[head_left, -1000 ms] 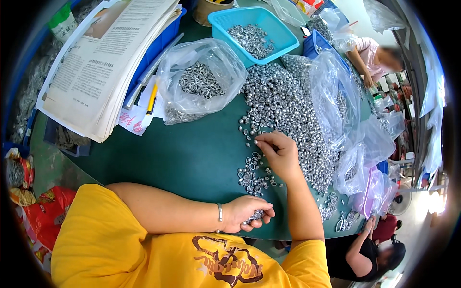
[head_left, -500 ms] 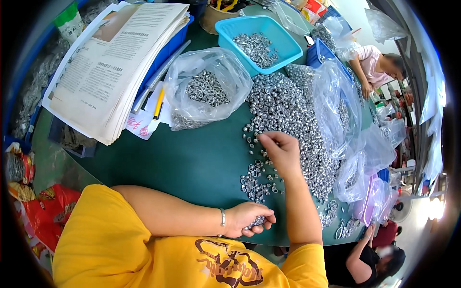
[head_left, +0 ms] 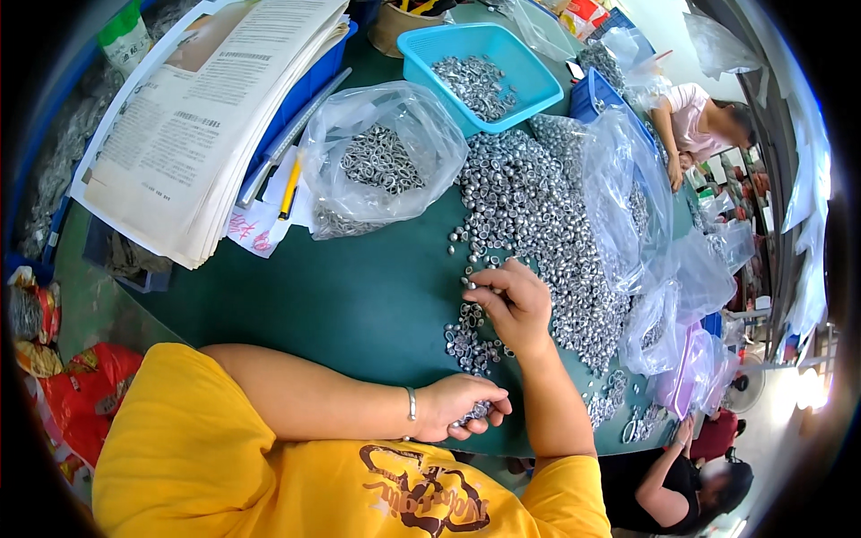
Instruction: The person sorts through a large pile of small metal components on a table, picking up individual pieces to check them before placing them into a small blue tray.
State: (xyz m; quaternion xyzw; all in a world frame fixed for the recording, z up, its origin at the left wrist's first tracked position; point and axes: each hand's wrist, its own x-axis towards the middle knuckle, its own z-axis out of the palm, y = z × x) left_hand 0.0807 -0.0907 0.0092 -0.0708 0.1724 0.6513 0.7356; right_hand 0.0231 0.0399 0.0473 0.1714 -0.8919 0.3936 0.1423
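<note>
My left hand [head_left: 456, 405] is curled near the table's front edge, its fingers cupped round several small silvery metal pieces [head_left: 473, 414]. My right hand [head_left: 513, 303] hovers at the left border of a large heap of small rounded metal pieces [head_left: 516, 193]. Between its thumb and fingertips sits one dome-shaped metal piece [head_left: 468, 283]. Just below those fingers lies a looser cluster of ring-like pieces [head_left: 471, 345] on the green tabletop [head_left: 341, 296]. The right palm is partly hidden from view.
A clear bag of metal rings [head_left: 386, 161] and a turquoise basket [head_left: 547, 94] stand beyond the heap. Stacked papers [head_left: 179, 134] and a yellow pen [head_left: 290, 188] lie left. Plastic bags [head_left: 628, 206] line the right. Two people [head_left: 695, 125] sit across and at right.
My right hand has moved slightly toward me and left, now with a metal piece showing in its fingertips. My left hand stays about where it was, still holding its pieces.
</note>
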